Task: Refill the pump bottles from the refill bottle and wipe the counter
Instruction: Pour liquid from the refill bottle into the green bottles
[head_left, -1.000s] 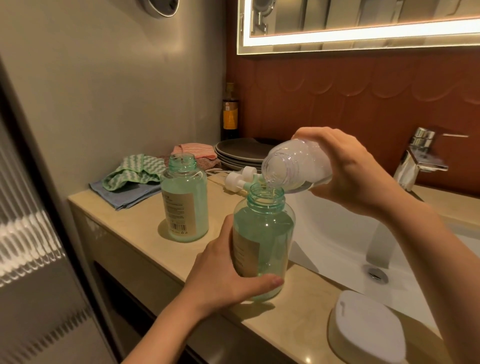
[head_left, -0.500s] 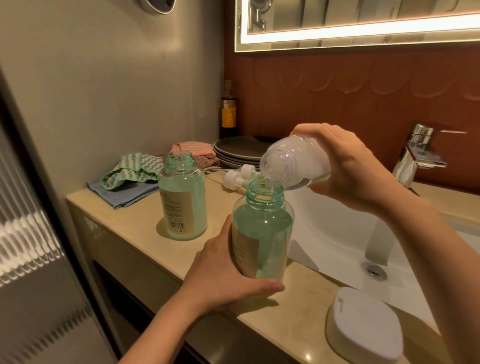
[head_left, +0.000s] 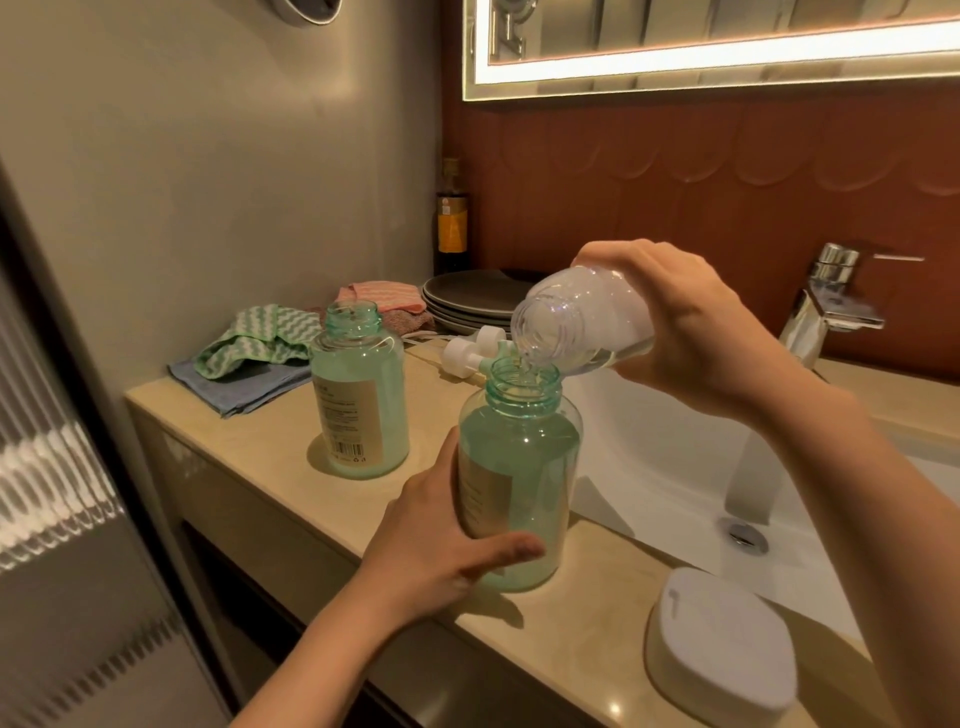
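My left hand (head_left: 441, 556) grips the near green pump bottle (head_left: 519, 478), which stands uncapped on the beige counter (head_left: 270, 457). My right hand (head_left: 680, 332) holds the clear refill bottle (head_left: 576, 327) tipped mouth-down over that bottle's neck, and a thin stream of clear liquid runs in. A second uncapped green bottle (head_left: 358, 389) stands further left. Two white pump heads (head_left: 470, 348) lie on the counter behind the near bottle. A green-and-white cloth (head_left: 254, 338) rests on a folded blue cloth (head_left: 244, 384) at the counter's far left.
A white sink basin (head_left: 665, 467) with a chrome tap (head_left: 826, 306) lies to the right. A white lidded box (head_left: 722, 639) sits on the near counter edge. Dark stacked plates (head_left: 467, 299), a pink cloth (head_left: 384, 296) and a dark bottle (head_left: 452, 223) stand by the back wall.
The refill bottle stays tipped over the near bottle's neck and both hands keep their hold. Only the view has shifted slightly.
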